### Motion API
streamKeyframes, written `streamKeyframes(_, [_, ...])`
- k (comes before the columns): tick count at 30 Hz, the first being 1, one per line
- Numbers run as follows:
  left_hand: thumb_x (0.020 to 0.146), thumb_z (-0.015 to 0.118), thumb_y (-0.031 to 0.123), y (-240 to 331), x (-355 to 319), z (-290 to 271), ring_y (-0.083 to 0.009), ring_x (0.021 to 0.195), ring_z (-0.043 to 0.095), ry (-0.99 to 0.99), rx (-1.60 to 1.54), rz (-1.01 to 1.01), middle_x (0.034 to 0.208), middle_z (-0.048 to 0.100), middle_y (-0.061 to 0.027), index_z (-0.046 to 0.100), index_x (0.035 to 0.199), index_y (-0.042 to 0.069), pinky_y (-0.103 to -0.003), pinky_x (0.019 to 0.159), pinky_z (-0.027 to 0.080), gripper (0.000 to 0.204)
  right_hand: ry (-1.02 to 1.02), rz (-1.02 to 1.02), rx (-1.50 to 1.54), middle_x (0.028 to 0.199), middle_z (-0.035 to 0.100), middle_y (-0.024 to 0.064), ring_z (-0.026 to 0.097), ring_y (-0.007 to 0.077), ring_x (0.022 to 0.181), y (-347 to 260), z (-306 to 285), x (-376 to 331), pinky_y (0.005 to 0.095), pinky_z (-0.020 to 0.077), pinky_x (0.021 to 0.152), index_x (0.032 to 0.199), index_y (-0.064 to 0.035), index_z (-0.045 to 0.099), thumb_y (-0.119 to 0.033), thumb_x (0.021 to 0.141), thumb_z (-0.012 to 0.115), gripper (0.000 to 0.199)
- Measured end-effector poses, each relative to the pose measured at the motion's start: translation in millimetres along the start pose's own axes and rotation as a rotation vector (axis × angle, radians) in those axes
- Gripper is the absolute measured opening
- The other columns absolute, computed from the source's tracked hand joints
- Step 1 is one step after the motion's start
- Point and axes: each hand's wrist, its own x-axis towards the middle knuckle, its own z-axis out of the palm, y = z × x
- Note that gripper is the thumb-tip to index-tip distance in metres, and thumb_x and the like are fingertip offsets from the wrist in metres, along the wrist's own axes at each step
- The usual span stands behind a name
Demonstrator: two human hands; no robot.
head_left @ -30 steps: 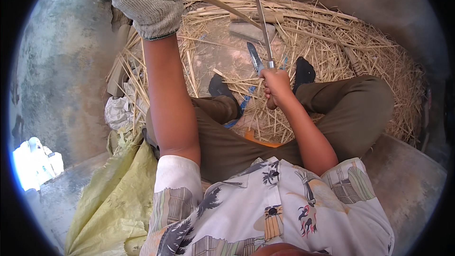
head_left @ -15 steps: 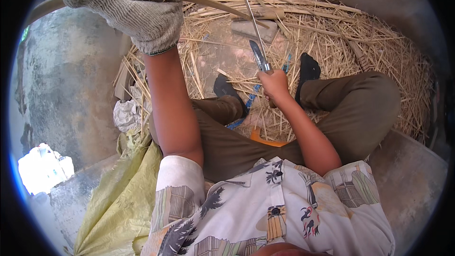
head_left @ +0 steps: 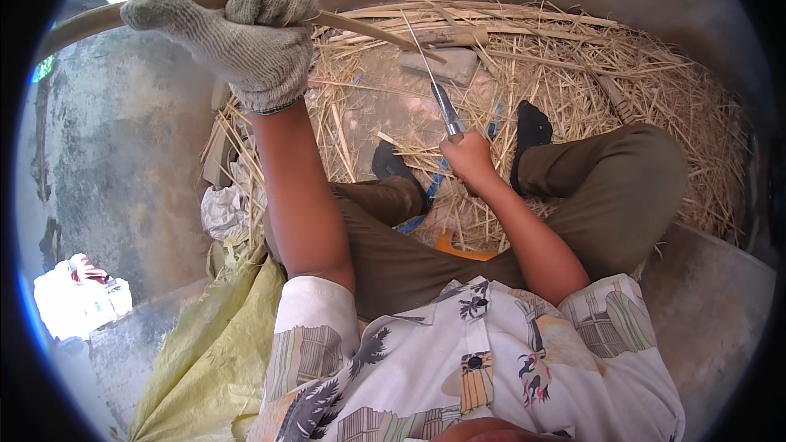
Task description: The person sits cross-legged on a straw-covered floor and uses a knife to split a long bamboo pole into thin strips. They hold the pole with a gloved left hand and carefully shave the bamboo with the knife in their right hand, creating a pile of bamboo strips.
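At the upper left my left hand (head_left: pixel 237 41), in a knitted grey-white glove, is closed around a long bamboo strip (head_left: pixel 82 26). The strip runs from the far left, through the fist, and slants down to the right. My bare right hand (head_left: pixel 469 159) grips a knife (head_left: pixel 448 110) by its handle, in the middle of the view. The thin blade points up and away; a darker section shows close to the metal collar. Near the blade's upper part lies the strip's right end (head_left: pixel 426 53); whether they touch I cannot tell.
A grey stone block (head_left: pixel 458 67) lies beyond the knife, with bamboo pieces (head_left: pixel 458 34) behind it. Loose straw-like shavings (head_left: pixel 639 106) cover the right side. A yellowish sack (head_left: pixel 205 344) and crumpled paper (head_left: pixel 225 213) are at the left. An orange curved object (head_left: pixel 463 250) lies between my legs.
The knife has tilted to the left and its tip is lower, now close to the strip's end. My left hand and the strip have shifted slightly down in view.
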Motion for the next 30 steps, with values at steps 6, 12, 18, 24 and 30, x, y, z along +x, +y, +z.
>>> streamKeyframes(6, [0.062, 0.038, 0.101, 2, -4, -1, -0.0128, 0.043, 0.024, 0.070, 0.065, 0.025, 0.047, 0.024, 0.0033, 0.030, 0.050, 0.017, -0.029, 0.044, 0.021, 0.085, -0.034, 0.316, 0.257, 0.055, 0.047, 0.0029, 0.046, 0.0140, 0.042, 13, -4, 9, 0.0323, 0.0376, 0.038, 0.074, -0.0020, 0.055, -0.017, 0.080, 0.065, 0.019])
streamKeyframes(12, [0.066, 0.037, 0.099, 6, -11, 16, -0.0128, 0.044, 0.024, 0.307, 0.110, 0.040, 0.047, 0.024, 0.0032, 0.029, 0.051, 0.018, -0.029, 0.043, 0.019, 0.083, 0.039, -0.166, 0.408, 0.053, 0.048, 0.0025, 0.045, 0.0121, 0.038, -7, 7, -1, 0.0294, 0.0371, 0.037, 0.072, -0.0052, 0.052, -0.015, 0.085, 0.066, 0.021])
streamKeyframes(18, [0.069, 0.036, 0.098, 3, -9, 23, -0.0122, 0.045, 0.021, 0.266, 0.130, 0.036, 0.048, 0.024, 0.0033, 0.028, 0.052, 0.018, -0.029, 0.043, 0.018, 0.083, 0.103, -0.292, 0.407, 0.052, 0.047, 0.0015, 0.043, 0.0123, 0.035, 22, 12, 18, 0.0291, 0.0353, 0.034, 0.070, -0.0085, 0.049, -0.012, 0.087, 0.065, 0.025])
streamKeyframes(24, [0.068, 0.038, 0.098, 0, -7, -4, -0.0123, 0.045, 0.020, 0.127, 0.082, 0.058, 0.048, 0.024, 0.0033, 0.029, 0.052, 0.017, -0.029, 0.043, 0.016, 0.083, -0.109, 0.064, 0.172, 0.051, 0.050, 0.0031, 0.045, 0.0155, 0.036, 13, 6, 2, 0.0342, 0.0375, 0.034, 0.064, -0.0055, 0.048, -0.016, 0.081, 0.064, 0.026])
streamKeyframes(30, [0.067, 0.039, 0.099, -1, -5, -6, -0.0128, 0.045, 0.019, 0.133, 0.073, 0.063, 0.048, 0.024, 0.0028, 0.029, 0.051, 0.017, -0.030, 0.044, 0.016, 0.084, 0.012, -0.177, 0.160, 0.054, 0.049, 0.0013, 0.043, 0.0101, 0.043, -13, -4, -3, 0.0310, 0.0356, 0.042, 0.062, -0.0054, 0.048, -0.016, 0.084, 0.065, 0.030])
